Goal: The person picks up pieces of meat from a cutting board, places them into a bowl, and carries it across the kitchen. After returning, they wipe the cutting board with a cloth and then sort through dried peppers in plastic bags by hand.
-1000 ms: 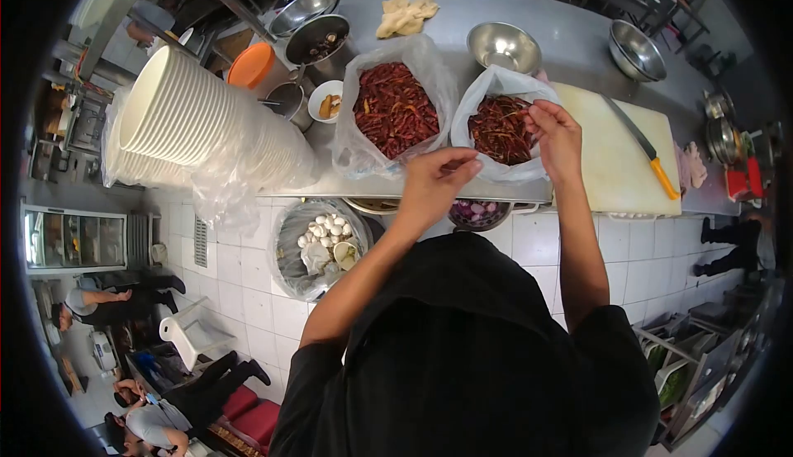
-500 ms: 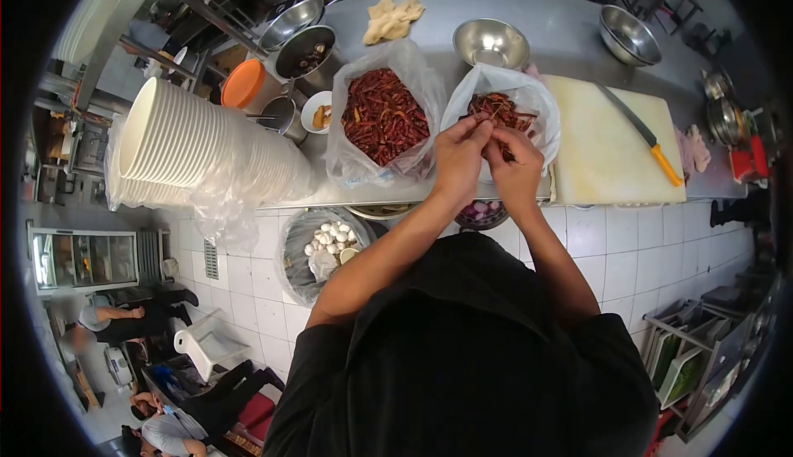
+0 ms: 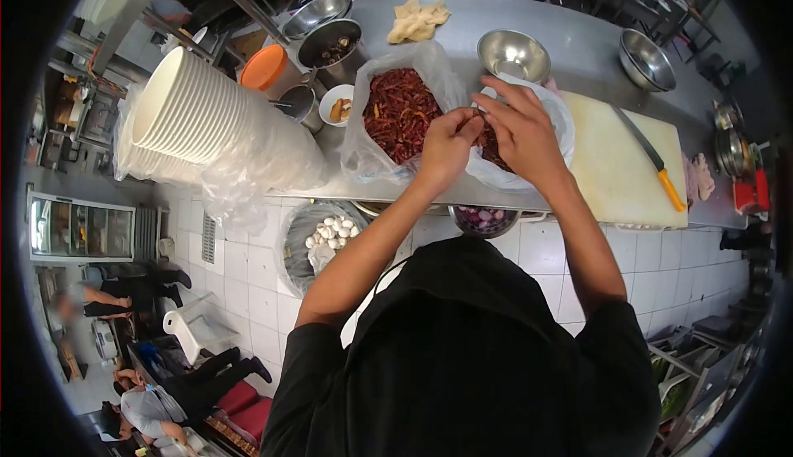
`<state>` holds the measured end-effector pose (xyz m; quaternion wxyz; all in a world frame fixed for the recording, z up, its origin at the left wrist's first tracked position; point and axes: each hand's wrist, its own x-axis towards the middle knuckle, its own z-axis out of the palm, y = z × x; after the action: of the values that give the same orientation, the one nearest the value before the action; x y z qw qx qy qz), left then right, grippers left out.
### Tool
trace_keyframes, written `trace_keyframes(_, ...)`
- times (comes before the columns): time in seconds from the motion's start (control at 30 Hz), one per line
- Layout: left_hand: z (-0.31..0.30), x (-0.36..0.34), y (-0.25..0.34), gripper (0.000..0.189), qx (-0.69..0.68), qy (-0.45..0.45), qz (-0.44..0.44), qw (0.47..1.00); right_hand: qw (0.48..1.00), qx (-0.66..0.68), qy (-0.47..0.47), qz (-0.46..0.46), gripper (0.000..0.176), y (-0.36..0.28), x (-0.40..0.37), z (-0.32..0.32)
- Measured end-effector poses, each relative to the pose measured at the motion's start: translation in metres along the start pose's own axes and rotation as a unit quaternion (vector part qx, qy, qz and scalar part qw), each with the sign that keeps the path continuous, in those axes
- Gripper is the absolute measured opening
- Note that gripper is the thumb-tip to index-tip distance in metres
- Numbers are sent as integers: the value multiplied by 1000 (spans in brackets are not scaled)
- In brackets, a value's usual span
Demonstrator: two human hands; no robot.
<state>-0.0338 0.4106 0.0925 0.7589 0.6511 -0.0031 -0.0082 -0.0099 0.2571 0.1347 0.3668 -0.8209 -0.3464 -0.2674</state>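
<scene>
My left hand (image 3: 446, 150) is closed in a pinch over the right edge of a clear plastic bag (image 3: 355, 147) heaped with dried red chilies (image 3: 403, 114). A small dark red piece, seemingly a dried chili (image 3: 477, 116), shows at its fingertips. My right hand (image 3: 529, 139) is beside it, fingers stretched and apart, fingertips close to the left ones. Under the right hand lies a white plastic bag (image 3: 563, 133) with more dried chilies (image 3: 493, 153), partly hidden by that hand.
A cutting board (image 3: 611, 176) with a yellow-handled knife (image 3: 652, 156) lies right. Steel bowls (image 3: 514, 54) stand behind. Stacked white containers (image 3: 223, 123) and an orange-lidded tub (image 3: 264, 69) are left. Below are a bin with white pieces (image 3: 332, 232) and purple onions (image 3: 486, 219). Several people sit lower left.
My hands have moved slightly apart. The right hand's fingers have opened out from a pinch, while the left has shifted toward the bag on the left. The camera view has shifted a little.
</scene>
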Motion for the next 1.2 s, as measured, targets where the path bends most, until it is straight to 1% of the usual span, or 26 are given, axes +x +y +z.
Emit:
trace_keyframes(0.07, -3, -3, 14, 18, 127, -6, 20, 992, 998, 4, -50, -44, 22, 7, 8, -2)
trace_keyframes(0.17, -19, -1, 9, 18, 242, -3, 121, 963, 989, 47, -140, -9, 21, 13, 14, -7)
trace_keyframes(0.27, -23, -13, 35, 17, 321, 12, 172, 931, 989, 61, -136, -11, 17, 2, 18, -8)
trace_keyframes(0.37, -35, -18, 38, 16, 337, -6, 211, 917, 986, 87, -139, 7, 10, -5, 17, -3)
trace_keyframes(0.4, -38, -22, 39, 16, 275, -29, 165, 947, 966, 171, -174, 85, 8, -3, 16, -1)
trace_keyframes(0.43, -42, -26, 40, 15, 210, -53, 118, 969, 932, 252, -205, 162, 6, 0, 14, 2)
trace_keyframes(0.47, -46, -30, 40, 15, 144, -77, 70, 984, 884, 330, -233, 238, 5, 4, 10, 4)
trace_keyframes(0.5, -50, -33, 40, 16, 120, -70, 63, 988, 810, 459, -221, 289, 6, 9, 6, 9)
trace_keyframes(0.53, -54, -35, 40, 16, 97, -64, 57, 992, 717, 577, -203, 333, 7, 16, 1, 15)
trace_keyframes(0.57, -56, -36, 39, 16, 73, -55, 54, 994, 608, 680, -182, 367, 8, 21, -2, 20)
trace_keyframes(0.6, -57, -37, 41, 17, 79, -24, 48, 995, 593, 698, -152, 371, 14, 16, -2, 22)
trace_keyframes(0.67, -58, -42, 44, 18, 91, 43, 33, 994, 723, 569, -96, 380, 15, -2, -3, 24)
trace_keyframes(0.7, -58, -43, 43, 18, 79, 59, 31, 995, 779, 496, -65, 379, 16, -15, -2, 25)
trace_keyframes(0.77, -56, -43, 40, 18, 54, 85, 27, 995, 888, 351, -69, 290, 15, -33, -1, 26)
trace_keyframes(0.8, -55, -43, 39, 18, 34, 87, 24, 995, 930, 271, -69, 239, 14, -39, 0, 27)
trace_keyframes(0.87, -53, -43, 39, 19, -5, 91, 18, 996, 942, 253, -53, 213, 13, -49, 1, 32)
trace_keyframes(0.97, -56, -45, 32, 19, -67, 63, 1, 996, 960, 218, -34, 169, 13, -53, 0, 37)
trace_keyframes(1.07, -57, -51, 38, 19, -43, 71, -6, 997, 975, 173, -33, 138, 12, -56, -2, 44)
trace_keyframes(1.1, -58, -54, 41, 18, -15, 75, -2, 997, 979, 155, -34, 129, 12, -56, -3, 46)
trace_keyframes(1.17, -59, -61, 43, 17, 43, 82, 4, 996, 972, 177, -63, 138, 8, -55, -6, 50)
trace_keyframes(1.2, -62, -63, 43, 16, 46, 67, 5, 997, 969, 188, -78, 142, 7, -53, -7, 52)
